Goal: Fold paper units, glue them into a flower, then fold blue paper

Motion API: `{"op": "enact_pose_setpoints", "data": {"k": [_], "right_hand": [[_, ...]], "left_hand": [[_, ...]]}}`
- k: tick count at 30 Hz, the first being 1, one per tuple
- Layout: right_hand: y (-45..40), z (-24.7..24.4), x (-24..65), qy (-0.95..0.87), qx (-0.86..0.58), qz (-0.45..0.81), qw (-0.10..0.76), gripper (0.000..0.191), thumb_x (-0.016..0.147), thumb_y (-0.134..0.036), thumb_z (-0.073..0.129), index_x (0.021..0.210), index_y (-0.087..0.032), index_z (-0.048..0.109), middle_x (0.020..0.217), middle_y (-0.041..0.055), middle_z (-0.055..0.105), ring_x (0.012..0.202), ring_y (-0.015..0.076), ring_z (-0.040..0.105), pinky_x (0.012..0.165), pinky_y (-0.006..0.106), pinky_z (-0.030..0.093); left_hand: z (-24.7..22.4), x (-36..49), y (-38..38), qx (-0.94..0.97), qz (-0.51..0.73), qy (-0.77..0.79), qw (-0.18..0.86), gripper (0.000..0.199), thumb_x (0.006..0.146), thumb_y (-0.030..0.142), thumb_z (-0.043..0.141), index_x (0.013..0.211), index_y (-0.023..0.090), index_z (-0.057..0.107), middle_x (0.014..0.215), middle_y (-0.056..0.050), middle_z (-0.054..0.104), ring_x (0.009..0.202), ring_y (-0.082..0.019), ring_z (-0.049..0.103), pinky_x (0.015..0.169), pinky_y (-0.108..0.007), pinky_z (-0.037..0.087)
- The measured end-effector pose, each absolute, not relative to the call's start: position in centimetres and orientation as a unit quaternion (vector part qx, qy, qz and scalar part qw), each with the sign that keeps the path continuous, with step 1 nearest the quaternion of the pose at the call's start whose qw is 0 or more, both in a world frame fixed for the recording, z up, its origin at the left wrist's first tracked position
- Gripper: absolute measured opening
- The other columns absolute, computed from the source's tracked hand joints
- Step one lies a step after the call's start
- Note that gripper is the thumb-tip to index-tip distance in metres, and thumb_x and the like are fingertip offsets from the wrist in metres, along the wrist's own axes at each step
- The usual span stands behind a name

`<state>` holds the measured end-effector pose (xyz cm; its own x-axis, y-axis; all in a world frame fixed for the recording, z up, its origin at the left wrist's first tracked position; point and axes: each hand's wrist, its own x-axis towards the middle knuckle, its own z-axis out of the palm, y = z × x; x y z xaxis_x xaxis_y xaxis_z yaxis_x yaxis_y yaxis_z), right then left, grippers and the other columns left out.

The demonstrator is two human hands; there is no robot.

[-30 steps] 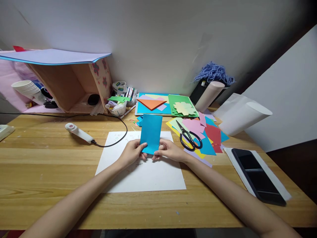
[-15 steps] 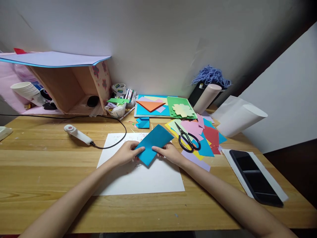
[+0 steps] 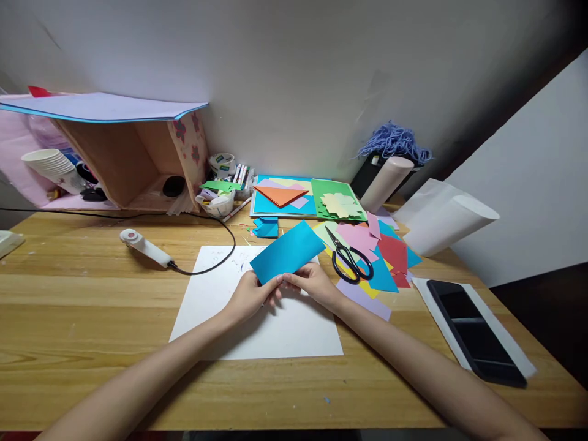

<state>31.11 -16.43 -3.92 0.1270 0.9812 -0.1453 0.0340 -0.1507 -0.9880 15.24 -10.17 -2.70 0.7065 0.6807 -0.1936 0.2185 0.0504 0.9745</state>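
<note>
A blue sheet of paper (image 3: pixel 288 250), rectangular and tilted up to the right, is held above a white sheet (image 3: pixel 275 331). My left hand (image 3: pixel 250 295) pinches its lower edge, thumb on top. Close beside it, my right hand (image 3: pixel 312 283) grips the same edge, the two thumbs nearly meeting at the middle. The other fingers are partly hidden behind the paper. Just beyond lies a small folded blue paper piece (image 3: pixel 266 227). To the right, black-handled scissors (image 3: pixel 346 257) rest on coloured paper scraps (image 3: pixel 390 254).
A white corded tool (image 3: pixel 144 248) lies at the left, its cable running back. Behind are an open box (image 3: pixel 188 147), markers (image 3: pixel 241 175) and an orange folded paper (image 3: pixel 280 195). A black phone (image 3: pixel 475 331) and a rolled white sheet (image 3: pixel 452 223) are at the right.
The blue paper has turned so its long side faces me. Both hands have slid together along its lower edge, the left one moving right.
</note>
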Motion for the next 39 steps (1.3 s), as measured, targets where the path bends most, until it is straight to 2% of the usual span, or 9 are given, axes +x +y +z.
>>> {"op": "enact_pose_setpoints", "data": {"k": [6,11,21,27,31,34,39], "right_hand": [[-16.3,-3.7,31.0,-0.412,-0.598,0.494,0.479,0.042,0.070,-0.051,0.062,0.054,-0.013,0.062,0.052,0.0010,0.056,0.048,0.0081,0.045,0.049,0.023,0.034],[-15.9,-3.7,31.6,-0.374,-0.558,0.494,0.552,0.042,0.070,-0.051,0.062,0.053,-0.013,0.060,0.052,0.0008,0.055,0.044,0.0064,0.041,0.044,0.022,0.031],[-15.2,-4.7,33.6,-0.348,-0.573,0.379,0.638,0.040,0.072,-0.049,0.062,0.052,-0.015,0.057,0.052,-0.0001,0.053,0.042,0.0055,0.039,0.039,0.020,0.029],[-15.6,-4.4,33.3,-0.341,-0.566,0.325,0.677,0.036,0.079,-0.047,0.055,0.061,-0.016,0.056,0.060,0.0003,0.055,0.048,0.0075,0.045,0.042,0.020,0.035],[-16.0,-4.1,32.4,-0.412,-0.556,0.388,0.609,0.026,0.075,-0.043,0.061,0.074,-0.017,0.060,0.062,-0.0003,0.057,0.051,0.0094,0.050,0.047,0.021,0.041],[-16.3,-4.3,31.7,-0.465,-0.545,0.435,0.545,0.028,0.069,-0.039,0.068,0.083,-0.015,0.061,0.065,0.0009,0.059,0.054,0.0114,0.053,0.050,0.024,0.044],[-16.6,-4.3,31.4,-0.478,-0.555,0.463,0.500,0.026,0.070,-0.038,0.065,0.074,-0.013,0.062,0.061,0.0020,0.060,0.054,0.0125,0.054,0.052,0.025,0.043]], "left_hand": [[-2.3,15.1,-10.1,0.686,0.185,0.353,0.609,0.039,0.077,0.048,0.053,0.059,0.013,0.058,0.047,-0.001,0.054,0.039,-0.008,0.045,0.040,-0.019,0.033],[-1.4,15.0,-9.7,0.665,0.171,0.374,0.624,0.035,0.075,0.047,0.056,0.065,0.013,0.058,0.047,0.000,0.054,0.037,-0.008,0.045,0.038,-0.019,0.033],[-2.4,14.5,-7.9,0.699,0.158,0.363,0.596,0.035,0.076,0.046,0.054,0.068,0.012,0.058,0.051,-0.001,0.056,0.039,-0.008,0.048,0.041,-0.019,0.036],[-2.6,14.4,-7.7,0.683,0.167,0.365,0.609,0.034,0.075,0.045,0.055,0.068,0.012,0.058,0.051,0.000,0.055,0.039,-0.007,0.045,0.040,-0.019,0.034],[-2.6,14.6,-8.0,0.668,0.197,0.371,0.614,0.035,0.074,0.046,0.056,0.063,0.013,0.057,0.049,0.001,0.053,0.038,-0.006,0.042,0.040,-0.019,0.031],[-2.5,14.7,-8.4,0.685,0.195,0.366,0.600,0.038,0.075,0.046,0.056,0.056,0.013,0.054,0.045,0.001,0.050,0.039,-0.006,0.042,0.041,-0.019,0.031],[-2.7,14.7,-8.9,0.706,0.168,0.346,0.594,0.038,0.076,0.046,0.055,0.056,0.013,0.055,0.047,0.000,0.052,0.038,-0.006,0.040,0.040,-0.020,0.029]]}}
